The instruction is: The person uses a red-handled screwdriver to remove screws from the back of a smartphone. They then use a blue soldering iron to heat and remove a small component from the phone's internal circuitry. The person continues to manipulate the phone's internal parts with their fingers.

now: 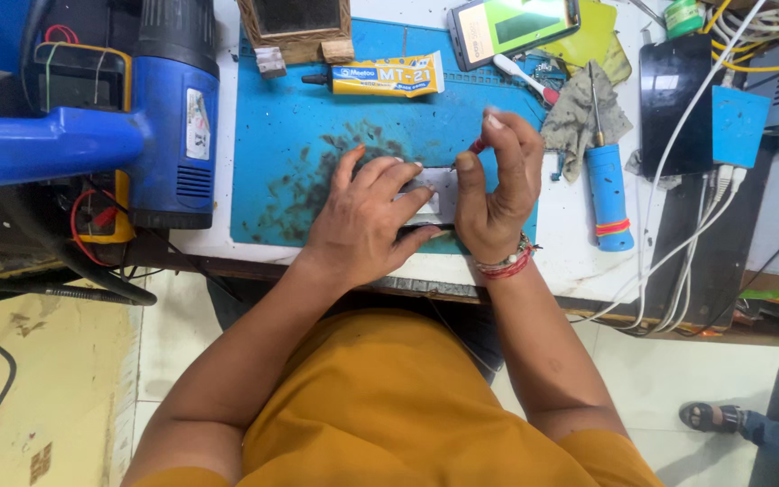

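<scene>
Now pressing down flat with the left hand, fingers spread, pinning a thin white phone panel on the blue work mat near the front edge of the surface. Pinching a slim red-handled tool in the right hand, grip clenched around it, tip angled toward the panel's edge. Looking light, stiff and probably brittle, that panel, so best held by its flat face and edges. Lying behind: yellow glue tube, blue heat gun, blue screwdriver.
</scene>
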